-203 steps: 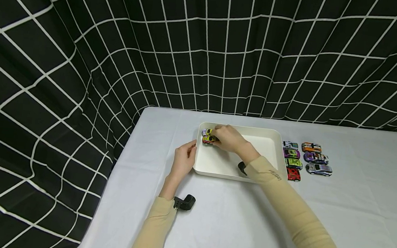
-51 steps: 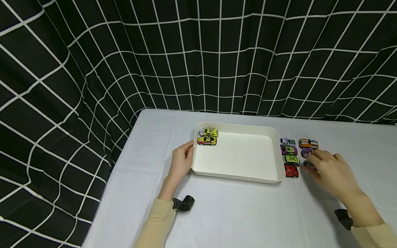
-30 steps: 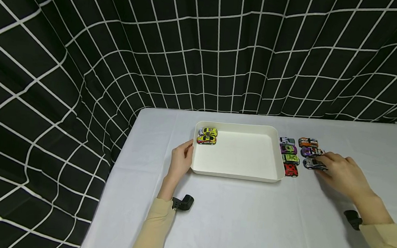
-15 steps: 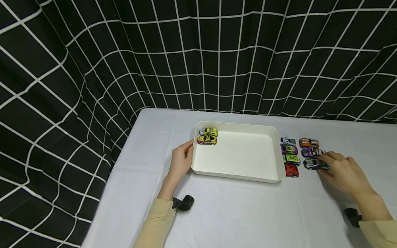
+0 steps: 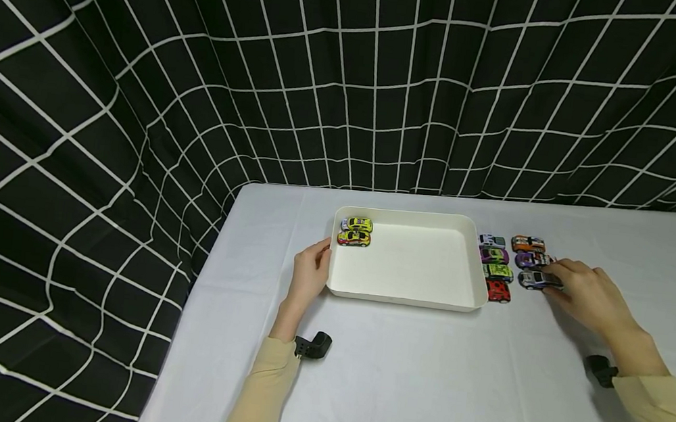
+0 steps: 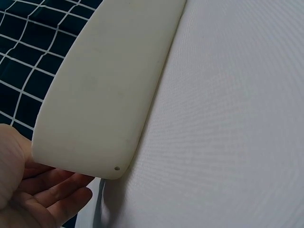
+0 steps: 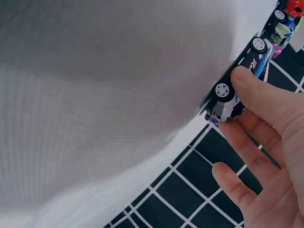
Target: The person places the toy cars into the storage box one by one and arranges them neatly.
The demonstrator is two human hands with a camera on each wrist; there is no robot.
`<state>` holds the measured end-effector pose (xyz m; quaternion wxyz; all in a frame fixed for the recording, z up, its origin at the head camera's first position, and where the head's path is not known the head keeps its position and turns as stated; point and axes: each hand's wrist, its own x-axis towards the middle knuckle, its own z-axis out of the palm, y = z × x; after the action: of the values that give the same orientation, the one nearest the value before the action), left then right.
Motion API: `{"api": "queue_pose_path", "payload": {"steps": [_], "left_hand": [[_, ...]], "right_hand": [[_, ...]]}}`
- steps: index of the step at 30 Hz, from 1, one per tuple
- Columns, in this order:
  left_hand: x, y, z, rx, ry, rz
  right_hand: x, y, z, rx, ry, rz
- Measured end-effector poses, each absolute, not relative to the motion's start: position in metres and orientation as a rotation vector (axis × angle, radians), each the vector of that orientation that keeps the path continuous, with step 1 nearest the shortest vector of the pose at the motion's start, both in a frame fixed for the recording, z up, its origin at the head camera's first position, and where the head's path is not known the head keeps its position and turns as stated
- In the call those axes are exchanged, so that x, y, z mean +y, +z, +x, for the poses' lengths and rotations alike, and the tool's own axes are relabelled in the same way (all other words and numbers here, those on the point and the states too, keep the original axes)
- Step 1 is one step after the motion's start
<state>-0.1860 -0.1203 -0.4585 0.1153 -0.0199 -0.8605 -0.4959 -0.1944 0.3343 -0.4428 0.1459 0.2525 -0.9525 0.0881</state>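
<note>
At the head view's right, the right hand (image 5: 589, 296) pinches a silver car (image 5: 533, 279), its spoked wheels (image 7: 222, 90) clear only in the right wrist view; mid-frame, the left hand (image 5: 309, 274), fingers loose, touches the tray (image 5: 406, 265).

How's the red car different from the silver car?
The right hand pinches the silver car; the red car is untouched. The red car has black spots; the silver car shows none. The red car sits nearer the tray than the silver car. Both are toys.
</note>
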Motion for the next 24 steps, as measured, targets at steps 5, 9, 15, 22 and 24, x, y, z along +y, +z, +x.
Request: {"api": "queue_pose_path", "payload": {"steps": [5,9,15,22,24], "left_hand": [[-0.12,-0.459,-0.186,-2.507,-1.464,-0.068],[-0.12,-0.459,-0.186,-2.499,-1.469,-0.074],[-0.12,-0.46,-0.186,-2.502,-1.475,-0.067],[-0.12,-0.461,-0.187,-2.513,-1.473,-0.053],[-0.12,-0.461,-0.187,-2.511,-1.467,-0.058]], "right_hand": [[0.333,-0.441,-0.193,-2.736,0.245,0.733],[0.332,-0.439,-0.192,-2.715,0.244,0.744],[0.328,-0.433,-0.191,-2.661,0.26,0.777],[0.313,-0.418,-0.192,-2.641,0.246,0.799],[0.309,-0.414,-0.192,-2.624,0.251,0.805]]}}
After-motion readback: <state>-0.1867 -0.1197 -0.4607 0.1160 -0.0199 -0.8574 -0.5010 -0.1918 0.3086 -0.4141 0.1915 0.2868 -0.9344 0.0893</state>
